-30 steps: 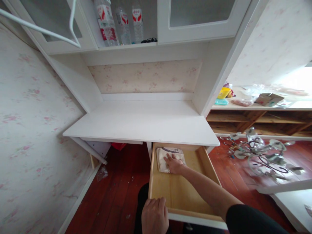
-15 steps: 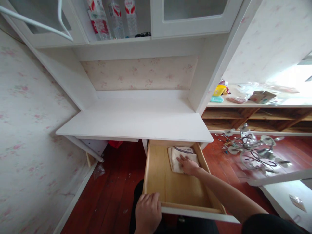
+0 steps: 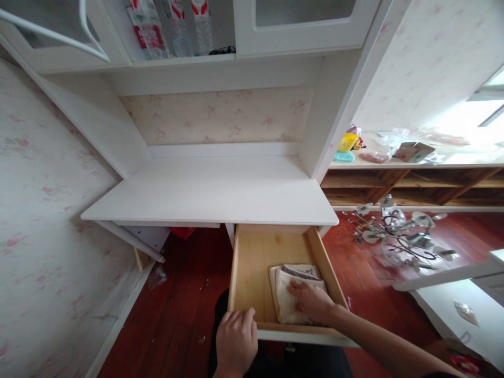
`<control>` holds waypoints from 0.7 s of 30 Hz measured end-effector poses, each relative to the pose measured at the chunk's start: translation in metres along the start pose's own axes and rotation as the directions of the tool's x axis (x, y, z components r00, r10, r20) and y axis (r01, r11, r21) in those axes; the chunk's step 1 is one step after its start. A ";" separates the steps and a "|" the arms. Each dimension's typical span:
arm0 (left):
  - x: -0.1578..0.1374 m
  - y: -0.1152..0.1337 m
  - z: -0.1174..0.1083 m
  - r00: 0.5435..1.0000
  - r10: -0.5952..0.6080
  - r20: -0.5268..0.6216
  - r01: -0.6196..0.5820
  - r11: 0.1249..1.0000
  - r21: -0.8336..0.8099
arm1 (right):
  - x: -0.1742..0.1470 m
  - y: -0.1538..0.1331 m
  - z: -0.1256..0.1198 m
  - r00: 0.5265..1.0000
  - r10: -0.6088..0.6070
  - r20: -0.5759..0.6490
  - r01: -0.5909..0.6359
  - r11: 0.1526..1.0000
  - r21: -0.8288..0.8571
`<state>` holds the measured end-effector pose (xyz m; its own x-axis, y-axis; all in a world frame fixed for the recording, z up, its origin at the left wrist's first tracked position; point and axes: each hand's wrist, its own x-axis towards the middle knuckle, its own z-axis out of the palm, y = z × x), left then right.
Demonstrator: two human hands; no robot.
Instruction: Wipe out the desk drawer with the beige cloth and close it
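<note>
A light wooden drawer (image 3: 252,262) is pulled out from under a white desk (image 3: 212,191). A folded cream cloth (image 3: 287,299) lies on the drawer floor near its front right corner. My right hand (image 3: 313,302) presses flat on the cloth, fingers spread. My left hand (image 3: 235,341) grips the drawer's white front edge at its left end.
Water bottles (image 3: 173,26) stand on the shelf above the desk. A chandelier (image 3: 397,236) lies on the red wooden floor to the right. A low wooden shelf (image 3: 413,184) holds a yellow container, a cardboard box and plastic bags. Floral wallpaper (image 3: 47,236) covers the left wall.
My right hand has slid the cloth from the back of the drawer across to the right and toward the front. My left hand has stayed on the drawer front.
</note>
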<state>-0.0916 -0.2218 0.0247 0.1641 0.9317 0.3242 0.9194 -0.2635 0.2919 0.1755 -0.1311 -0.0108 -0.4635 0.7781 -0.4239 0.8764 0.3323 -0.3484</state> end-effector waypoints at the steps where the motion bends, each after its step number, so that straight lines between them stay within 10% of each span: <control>1: 0.000 0.000 0.000 1.000 -0.003 0.001 0.003 1.000 0.002 | 0.006 -0.003 -0.003 1.000 0.000 -0.007 0.000 1.000 0.003; 14: 0.001 0.000 -0.001 1.000 0.013 -0.024 -0.012 0.999 0.042 | 0.060 -0.115 0.015 0.969 -0.247 0.010 0.246 0.960 -0.136; 21: -0.001 -0.001 0.005 0.998 0.003 -0.065 0.000 0.999 0.042 | 0.098 -0.121 -0.005 0.989 -0.141 -0.048 0.134 0.982 -0.133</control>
<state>-0.0910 -0.2211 0.0194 0.1431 0.9128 0.3824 0.9335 -0.2529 0.2543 0.0251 -0.0926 -0.0064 -0.5758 0.7482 -0.3295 0.8161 0.5013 -0.2877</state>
